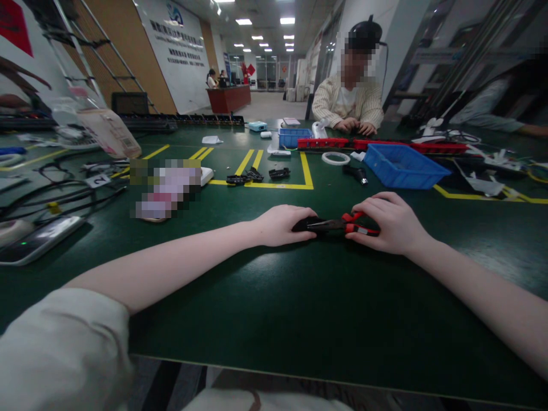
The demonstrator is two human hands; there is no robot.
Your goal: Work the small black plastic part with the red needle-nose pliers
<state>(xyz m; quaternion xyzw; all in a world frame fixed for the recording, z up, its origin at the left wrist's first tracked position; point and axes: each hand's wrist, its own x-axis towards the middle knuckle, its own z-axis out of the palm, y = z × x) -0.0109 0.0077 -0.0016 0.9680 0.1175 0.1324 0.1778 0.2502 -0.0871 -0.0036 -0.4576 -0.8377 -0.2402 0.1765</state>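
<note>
Nearest the camera, at lower left, is a light-coloured sleeve (72, 348) at the edge of the green bench (299, 319). The left hand (287, 225) extends from this sleeve to the centre of the bench and holds a small black part (302, 224) in a narrow grip between thumb and fingers. The part is mostly covered by the fingers; its full shape cannot be determined.

The right hand (391, 222) is closed around the red-and-black handles of the pliers (361, 230). The pliers are located between the two hands, with the nose directed left at the black part. Whether the jaws are clamped on the part cannot be determined.

Beyond the hands, loose black pieces (245, 176) lie at the yellow tape (265, 185). To their right are a white ring (336, 163), a black tool (355, 173) with a metal end, and a large blue bin (411, 176). A smaller blue bin (294, 137) stands farther back, beside a red strip (323, 143).

On the left side are cables (98, 197), a tilted bottle (109, 128) and a white-edged device (43, 240) showing a green light. A co-worker (349, 105) is seated at the far side.
</note>
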